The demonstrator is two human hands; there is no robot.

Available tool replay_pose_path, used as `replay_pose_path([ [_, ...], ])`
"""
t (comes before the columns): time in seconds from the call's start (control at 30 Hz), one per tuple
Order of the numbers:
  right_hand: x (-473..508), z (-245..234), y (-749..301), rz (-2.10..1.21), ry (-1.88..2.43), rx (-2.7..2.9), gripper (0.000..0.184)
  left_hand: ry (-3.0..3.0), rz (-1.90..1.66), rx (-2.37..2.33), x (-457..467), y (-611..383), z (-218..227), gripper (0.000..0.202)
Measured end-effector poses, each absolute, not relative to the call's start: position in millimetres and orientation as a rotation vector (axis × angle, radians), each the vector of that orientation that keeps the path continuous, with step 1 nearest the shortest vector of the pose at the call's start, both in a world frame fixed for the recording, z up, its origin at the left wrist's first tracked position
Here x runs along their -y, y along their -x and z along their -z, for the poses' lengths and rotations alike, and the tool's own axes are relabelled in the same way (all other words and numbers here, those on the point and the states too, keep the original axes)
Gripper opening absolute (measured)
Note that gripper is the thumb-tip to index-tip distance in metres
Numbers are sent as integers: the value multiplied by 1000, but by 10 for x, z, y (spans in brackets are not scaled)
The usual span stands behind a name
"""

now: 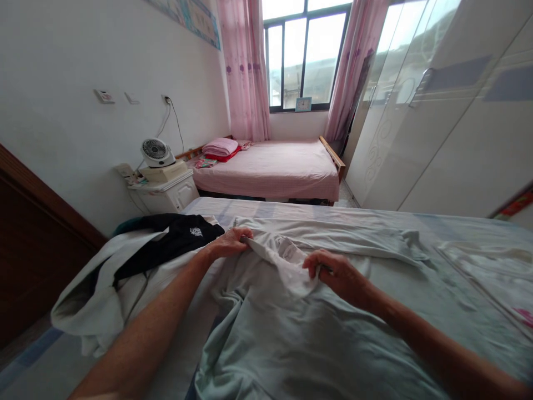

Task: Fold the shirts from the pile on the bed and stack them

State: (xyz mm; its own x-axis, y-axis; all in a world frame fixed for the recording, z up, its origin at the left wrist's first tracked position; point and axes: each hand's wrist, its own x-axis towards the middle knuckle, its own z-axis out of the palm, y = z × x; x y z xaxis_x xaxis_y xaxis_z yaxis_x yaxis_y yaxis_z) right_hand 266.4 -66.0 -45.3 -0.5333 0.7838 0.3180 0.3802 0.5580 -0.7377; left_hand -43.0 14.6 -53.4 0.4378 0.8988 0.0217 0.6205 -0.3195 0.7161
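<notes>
A pale grey-green garment (266,328) with long legs or sleeves lies spread over the near bed (353,210), partly wrinkled. My left hand (230,243) pinches its edge at the left of an opening. On the other side of that opening, my right hand (337,274) grips the edge, fingers curled round the cloth. Between the two hands the edge is lifted, and a whitish inner side shows. Whether the garment is a shirt or trousers I cannot tell. To the left of my left hand lies a black and white garment (177,241) with a small white print.
More light cloth (491,272) lies on the bed at the right. Beyond are a pink bed (275,166) with folded bedding (220,147), a white nightstand (175,191) bearing a fan (157,151), and a glossy wardrobe (416,133) along the right.
</notes>
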Motion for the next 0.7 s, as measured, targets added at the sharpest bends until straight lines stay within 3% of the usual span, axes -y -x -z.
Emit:
replay_pose_path([
  [0.1, 841, 556, -2633, -564, 920, 2407, 35, -2139, -586, -1213, -128, 448, 571, 17],
  [0.23, 935, 580, -2547, -409, 946, 2495, 15, -2160, -559, -1113, -113, 412, 522, 21],
  [0.5, 774, -25, -2234, -1245, 1029, 1510, 21, -1649, -652, -1103, -221, 416, 401, 47],
  [0.7, 56, 311, -2593, -1003, 1319, 1329, 21, -1756, -732, -1286, -423, 312, 486, 47],
])
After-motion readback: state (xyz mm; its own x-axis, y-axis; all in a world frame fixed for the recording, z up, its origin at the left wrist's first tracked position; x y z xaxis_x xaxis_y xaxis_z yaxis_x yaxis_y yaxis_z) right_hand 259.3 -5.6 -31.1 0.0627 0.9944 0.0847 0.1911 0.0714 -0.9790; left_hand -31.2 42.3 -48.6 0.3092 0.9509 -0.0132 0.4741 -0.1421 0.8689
